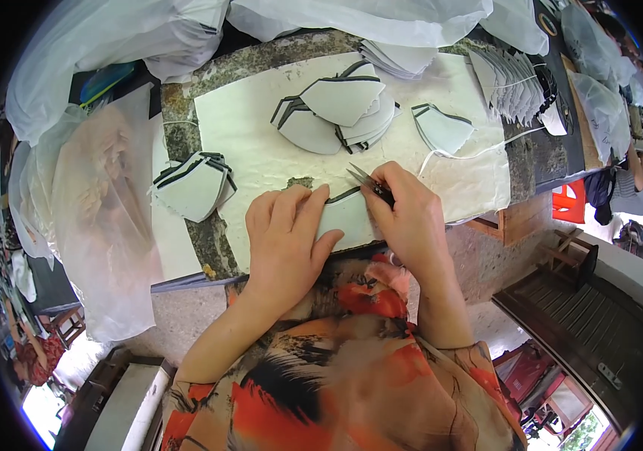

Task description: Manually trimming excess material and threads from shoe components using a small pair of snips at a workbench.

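Near the front edge of the pale sheet, a light grey fabric piece [342, 218] with black edging lies between my hands. My left hand [284, 233] holds its left side between thumb and fingers. In my right hand [412, 218] are small thread snips [372, 185], their pointed blades aimed up and left, above the black edging. The right fingertips also touch the piece's right side. Beyond my hands sits a loose pile of similar edged pieces [342, 101]. Another few lie at the left [200, 184], and a small stack of them [442, 129] is at the right.
The pale sheet [246, 98] covers a worn, mottled tabletop [178, 98]. Large translucent plastic bags [115, 203] hang at the left and lie along the back. A fanned stack of grey pieces [508, 86] is at the far right, with a white cord [479, 148] near it.
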Tool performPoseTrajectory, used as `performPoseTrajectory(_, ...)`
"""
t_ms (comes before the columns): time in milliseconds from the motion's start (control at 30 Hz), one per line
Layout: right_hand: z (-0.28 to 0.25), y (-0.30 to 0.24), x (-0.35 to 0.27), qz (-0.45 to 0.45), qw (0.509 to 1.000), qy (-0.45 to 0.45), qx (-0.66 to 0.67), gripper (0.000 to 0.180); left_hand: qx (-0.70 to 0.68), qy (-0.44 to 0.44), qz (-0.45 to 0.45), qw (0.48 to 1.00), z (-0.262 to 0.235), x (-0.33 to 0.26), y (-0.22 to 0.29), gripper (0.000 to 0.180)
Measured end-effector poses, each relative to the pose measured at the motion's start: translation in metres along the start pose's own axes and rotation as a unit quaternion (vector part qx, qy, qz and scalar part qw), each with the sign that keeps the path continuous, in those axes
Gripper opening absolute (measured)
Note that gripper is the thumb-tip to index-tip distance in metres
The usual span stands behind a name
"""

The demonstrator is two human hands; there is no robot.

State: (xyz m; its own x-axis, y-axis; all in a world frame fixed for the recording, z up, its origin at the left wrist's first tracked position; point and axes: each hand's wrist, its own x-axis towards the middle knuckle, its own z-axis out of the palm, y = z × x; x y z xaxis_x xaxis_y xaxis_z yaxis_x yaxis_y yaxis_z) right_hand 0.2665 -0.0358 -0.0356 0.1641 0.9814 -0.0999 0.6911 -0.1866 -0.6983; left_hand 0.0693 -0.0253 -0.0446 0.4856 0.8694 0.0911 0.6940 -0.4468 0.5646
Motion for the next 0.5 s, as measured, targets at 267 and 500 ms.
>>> performPoseTrajectory(267, -0.009, 0.003, -0.001, 0.044, 0.993, -0.025, 0.103, 0.015, 0.027, 0.005, 0.024, 0.999, 0.004, -0.016, -0.009, 0.06)
performPoseTrajectory(500, -0.025, 0.01, -0.003, 0.106, 0.981, -0.109, 0.124, 0.019, 0.025, 0.0, 0.026, 0.999, 0.003, -0.021, -0.009, 0.053)
